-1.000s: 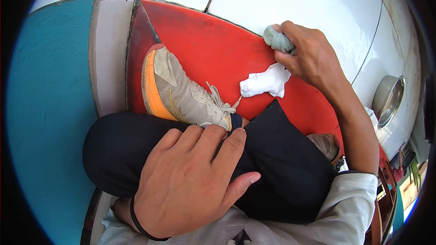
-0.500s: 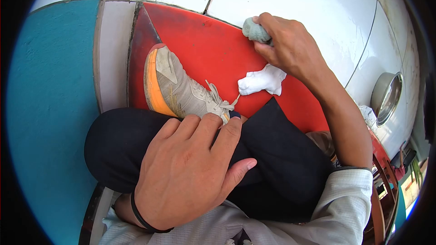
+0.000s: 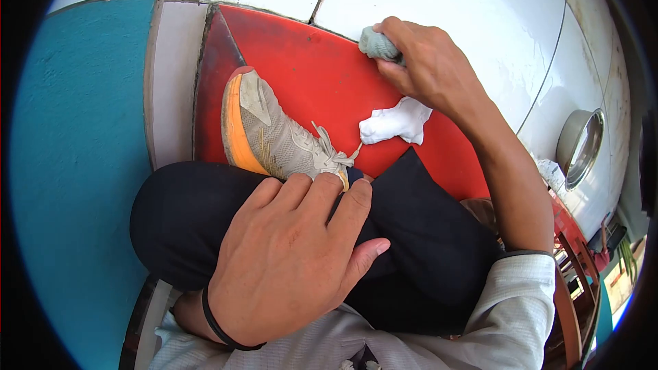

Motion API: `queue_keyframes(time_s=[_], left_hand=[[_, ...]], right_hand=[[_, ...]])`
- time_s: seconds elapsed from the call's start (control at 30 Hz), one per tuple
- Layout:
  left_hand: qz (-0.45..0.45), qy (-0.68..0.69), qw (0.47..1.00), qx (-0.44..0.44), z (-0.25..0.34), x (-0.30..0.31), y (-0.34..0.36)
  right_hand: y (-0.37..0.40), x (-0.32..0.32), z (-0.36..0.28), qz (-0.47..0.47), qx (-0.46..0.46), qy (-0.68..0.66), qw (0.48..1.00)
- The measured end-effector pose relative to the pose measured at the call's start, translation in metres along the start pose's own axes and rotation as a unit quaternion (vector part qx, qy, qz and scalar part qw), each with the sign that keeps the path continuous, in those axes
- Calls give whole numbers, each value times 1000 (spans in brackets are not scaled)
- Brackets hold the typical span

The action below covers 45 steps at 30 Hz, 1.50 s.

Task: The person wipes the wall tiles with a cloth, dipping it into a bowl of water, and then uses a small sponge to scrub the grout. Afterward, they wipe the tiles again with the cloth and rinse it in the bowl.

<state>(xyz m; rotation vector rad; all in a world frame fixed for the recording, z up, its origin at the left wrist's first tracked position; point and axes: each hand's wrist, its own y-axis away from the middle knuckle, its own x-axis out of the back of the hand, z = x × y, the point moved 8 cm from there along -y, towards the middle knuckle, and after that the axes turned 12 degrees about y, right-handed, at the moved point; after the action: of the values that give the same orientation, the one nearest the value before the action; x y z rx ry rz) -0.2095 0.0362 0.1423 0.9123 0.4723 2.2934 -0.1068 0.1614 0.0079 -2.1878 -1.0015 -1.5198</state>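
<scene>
Right hand (image 3: 439,62) moved toward 10 o'clock, gripping grey cloth (image 3: 377,43); left hand (image 3: 284,260) lay open over trousers (image 3: 185,219). Firm grip likely kept it bunched.

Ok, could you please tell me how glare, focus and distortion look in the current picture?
Head view: pale glare on the white tiles; strong fisheye curving, with black corners; left hand, bundled cloth and shoe fairly crisp; far-right background squeezed, its details hard to read.
</scene>
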Motion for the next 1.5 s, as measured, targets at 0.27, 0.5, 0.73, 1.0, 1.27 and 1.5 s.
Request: queue_keyframes(time_s=[0.27,0.5,0.73,1.0,1.27,1.5], left_hand=[[12,-11,1000,1,1,1,-1],[9,15,1000,-19,0,3,3],[-20,19,999,-36,2,-1,6],[-7,40,997,-58,2,-1,13],[0,-11,999,-53,8,-4,8],[6,-20,999,-36,11,-5,0]], right_hand=[[-42,-12,-24,-8,28,-22,999],[4,3,4,-44,-28,0,999],[-37,-9,-23,-31,7,14,999],[-38,-4,-21,-33,22,25,999],[60,17,38,-72,-51,11,996],[66,14,43,-65,-51,-12,996]])
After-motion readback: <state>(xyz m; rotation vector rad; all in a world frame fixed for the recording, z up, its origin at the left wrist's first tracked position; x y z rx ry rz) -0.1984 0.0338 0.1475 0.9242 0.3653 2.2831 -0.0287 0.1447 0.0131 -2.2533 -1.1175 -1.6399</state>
